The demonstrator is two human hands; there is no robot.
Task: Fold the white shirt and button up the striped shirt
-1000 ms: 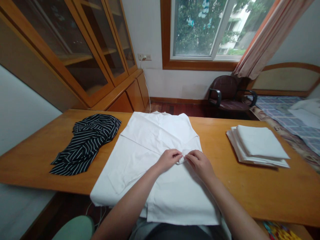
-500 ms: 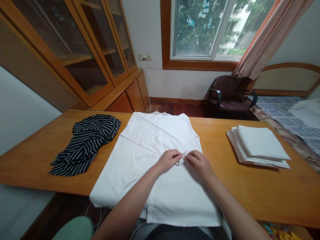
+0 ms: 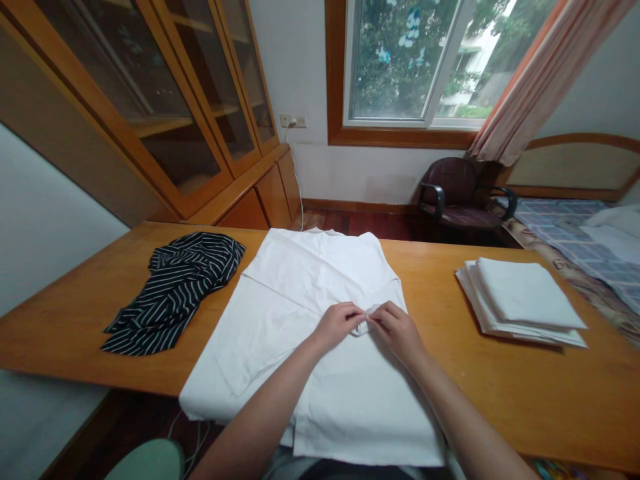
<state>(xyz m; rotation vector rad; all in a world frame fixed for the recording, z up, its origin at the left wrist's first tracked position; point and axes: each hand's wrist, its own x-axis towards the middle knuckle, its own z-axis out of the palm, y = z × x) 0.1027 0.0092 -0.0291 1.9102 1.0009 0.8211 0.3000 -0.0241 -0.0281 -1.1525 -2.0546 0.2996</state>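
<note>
A white shirt [image 3: 370, 393] lies spread over the table, its lower part hanging past the near edge. One sleeve is folded diagonally across its upper part, and the cuff lies under my fingers. My left hand [image 3: 337, 325] pinches the cuff from the left. From the right, my right hand [image 3: 397, 328] pinches the same cuff, the two sets of fingertips almost touching. Whether a button sits between the fingertips is hidden.
A crumpled black striped garment [image 3: 175, 293] lies on the wooden table [image 3: 500, 393], left of the shirt. Folded white cloths [image 3: 525, 293] are stacked at the right. Beyond stand a glass-door cabinet [image 3: 220, 193] and an armchair [image 3: 455, 193]. A green stool [image 3: 150, 460] is below left.
The whole view has shifted slightly, with everything sitting a little lower in the picture. Both hands keep their pinch on the cuff with only slight finger movement.
</note>
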